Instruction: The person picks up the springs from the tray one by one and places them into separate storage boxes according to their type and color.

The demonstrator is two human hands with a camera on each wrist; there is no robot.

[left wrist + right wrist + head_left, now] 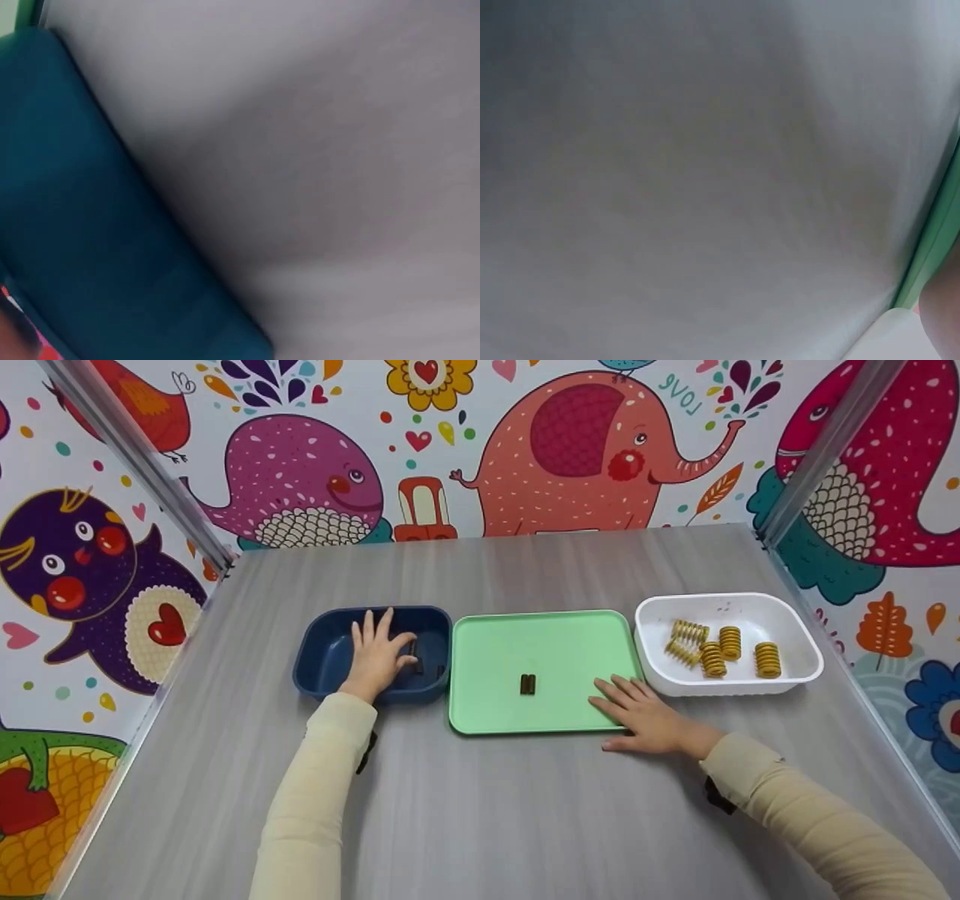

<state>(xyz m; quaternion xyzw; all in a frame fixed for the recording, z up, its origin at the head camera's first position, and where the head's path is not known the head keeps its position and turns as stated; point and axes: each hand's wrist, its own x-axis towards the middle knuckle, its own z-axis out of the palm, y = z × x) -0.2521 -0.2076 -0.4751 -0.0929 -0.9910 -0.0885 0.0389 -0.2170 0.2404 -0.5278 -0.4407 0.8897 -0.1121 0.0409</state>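
Observation:
My left hand [375, 658] reaches over the dark blue basin [315, 684], its fingers spread and its thumb toward the right. Close to the thumb and forefinger, small dark pieces [418, 666] lie in the basin; part of the basin floor is hidden by the hand. Two short dark brown pieces [528, 684], like small springs, lie side by side on the light green tray [487, 645]. At the tray's lower right corner my right hand [645, 721] rests with fingers extended across the rim. Mostly the basin's outer wall [97, 202] shows in the left wrist view.
On the right stands a white basin [799, 660] with several yellow coil springs [730, 643] in it. The basins flank the tray closely on a grey table [510, 817]. Walls with cartoon animals [570, 450] and metal posts [142, 465] enclose the table.

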